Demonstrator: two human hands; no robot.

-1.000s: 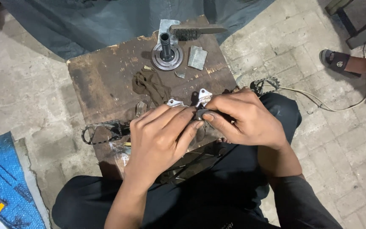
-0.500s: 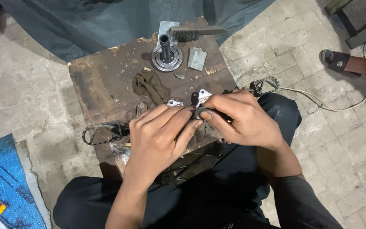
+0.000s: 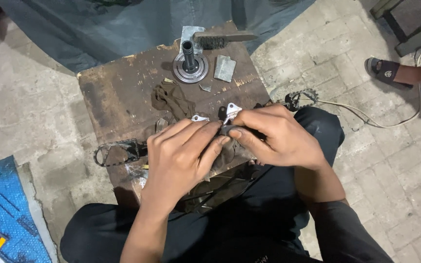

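My left hand (image 3: 183, 158) and right hand (image 3: 274, 139) pinch a small metal bracket part (image 3: 230, 114) at its dark middle: rigid, light, probably greasy, gripped firmly by fingertips.

Seen from one camera worn on the head, looking almost straight down, close above the wooden block (image 3: 118, 92) and the lap. No second view to share with.

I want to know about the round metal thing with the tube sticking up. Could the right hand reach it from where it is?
Probably yes. The round metal part stands in the open on the wooden block, with nothing between. But the right hand is busy pinching a small metal piece together with the left hand.
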